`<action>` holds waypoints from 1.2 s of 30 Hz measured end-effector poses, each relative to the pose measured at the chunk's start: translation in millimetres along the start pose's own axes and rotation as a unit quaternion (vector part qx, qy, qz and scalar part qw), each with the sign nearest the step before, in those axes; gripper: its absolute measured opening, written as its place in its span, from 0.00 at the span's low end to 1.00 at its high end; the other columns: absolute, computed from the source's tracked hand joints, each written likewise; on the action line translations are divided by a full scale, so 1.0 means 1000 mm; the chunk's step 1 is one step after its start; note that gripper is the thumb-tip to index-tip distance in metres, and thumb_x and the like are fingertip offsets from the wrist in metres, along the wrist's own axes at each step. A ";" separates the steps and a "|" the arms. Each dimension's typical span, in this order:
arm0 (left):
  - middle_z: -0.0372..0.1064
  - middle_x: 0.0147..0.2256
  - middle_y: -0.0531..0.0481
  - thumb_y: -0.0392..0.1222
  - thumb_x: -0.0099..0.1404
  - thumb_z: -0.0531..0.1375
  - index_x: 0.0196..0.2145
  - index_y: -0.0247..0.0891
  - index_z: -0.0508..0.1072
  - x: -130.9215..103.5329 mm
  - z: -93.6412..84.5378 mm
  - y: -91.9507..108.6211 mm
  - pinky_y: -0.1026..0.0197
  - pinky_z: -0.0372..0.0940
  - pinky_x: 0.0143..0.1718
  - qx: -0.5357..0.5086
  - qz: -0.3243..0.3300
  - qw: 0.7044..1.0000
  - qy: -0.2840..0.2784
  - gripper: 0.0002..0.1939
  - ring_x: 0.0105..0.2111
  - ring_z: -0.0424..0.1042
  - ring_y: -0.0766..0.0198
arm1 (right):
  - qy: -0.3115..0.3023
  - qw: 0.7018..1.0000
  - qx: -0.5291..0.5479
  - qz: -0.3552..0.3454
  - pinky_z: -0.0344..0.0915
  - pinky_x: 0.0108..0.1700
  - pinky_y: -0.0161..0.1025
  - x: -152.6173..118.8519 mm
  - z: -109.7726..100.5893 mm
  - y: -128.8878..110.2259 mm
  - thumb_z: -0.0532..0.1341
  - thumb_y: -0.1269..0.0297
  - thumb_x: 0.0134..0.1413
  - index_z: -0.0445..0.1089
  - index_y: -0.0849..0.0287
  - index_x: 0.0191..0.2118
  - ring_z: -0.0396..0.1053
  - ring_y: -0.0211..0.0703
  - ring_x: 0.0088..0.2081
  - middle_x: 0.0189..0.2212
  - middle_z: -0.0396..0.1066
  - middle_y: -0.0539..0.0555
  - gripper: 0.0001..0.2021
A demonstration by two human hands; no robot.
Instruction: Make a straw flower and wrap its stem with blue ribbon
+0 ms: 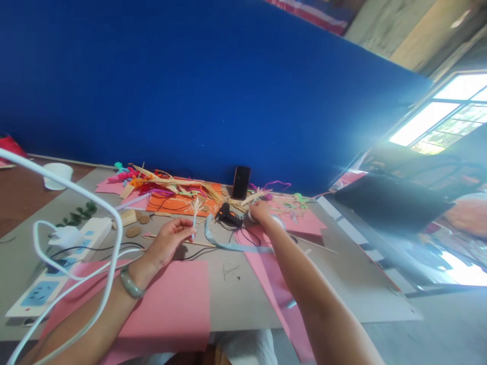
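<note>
My left hand, with a bracelet on its wrist, pinches a thin pale blue stem upright. A cream, frayed, flower-like tuft tops the stem. My right hand reaches to the back of the table, by a white roll and some pale husk strips. Its fingers are bunched together, and what they hold is too small to make out. Between my hands lie a black object with a cord and a light blue ribbon curving to the right.
A dark phone leans on the blue partition. Orange paper lies under mixed craft strips. Pink sheets cover the front. At left are a power strip, looping white cables and a white cup.
</note>
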State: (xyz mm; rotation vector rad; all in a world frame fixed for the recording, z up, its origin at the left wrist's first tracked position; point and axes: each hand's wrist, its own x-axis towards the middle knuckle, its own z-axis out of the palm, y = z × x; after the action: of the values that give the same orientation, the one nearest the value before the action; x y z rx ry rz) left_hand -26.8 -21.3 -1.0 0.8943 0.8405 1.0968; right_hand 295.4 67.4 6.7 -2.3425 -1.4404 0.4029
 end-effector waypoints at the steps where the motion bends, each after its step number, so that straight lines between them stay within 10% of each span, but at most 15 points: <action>1: 0.70 0.22 0.53 0.41 0.45 0.70 0.31 0.35 0.72 0.000 0.000 0.000 0.67 0.63 0.27 -0.002 -0.002 1.000 0.001 0.15 0.22 0.68 0.69 | 0.007 1.000 0.021 0.003 0.68 0.46 0.49 -0.001 -0.002 0.002 0.58 0.60 0.61 0.64 0.61 0.52 0.68 0.46 0.46 0.50 0.66 0.57 0.16; 12: 0.70 0.23 0.54 0.40 0.43 0.70 0.31 0.34 0.72 0.000 0.001 0.003 0.66 0.64 0.27 -0.006 -0.008 1.000 0.007 0.17 0.22 0.68 0.69 | 0.165 0.950 0.260 -0.061 0.57 0.21 0.31 -0.013 -0.047 -0.001 0.56 0.63 0.44 0.72 0.65 0.28 0.61 0.34 0.21 0.19 0.67 0.49 0.11; 36: 0.71 0.24 0.53 0.41 0.45 0.70 0.32 0.34 0.72 -0.003 0.004 0.004 0.66 0.63 0.27 0.002 0.001 1.000 0.015 0.16 0.22 0.67 0.70 | 0.172 0.866 0.427 -0.193 0.56 0.18 0.31 -0.078 -0.081 -0.036 0.66 0.59 0.42 0.72 0.62 0.31 0.58 0.30 0.16 0.18 0.67 0.47 0.12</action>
State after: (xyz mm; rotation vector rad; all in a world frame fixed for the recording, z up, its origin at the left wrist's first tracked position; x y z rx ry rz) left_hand -25.0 -24.4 4.5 0.8835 0.8658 1.1126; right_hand 266.7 0.2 98.8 -1.3015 -1.1703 0.3754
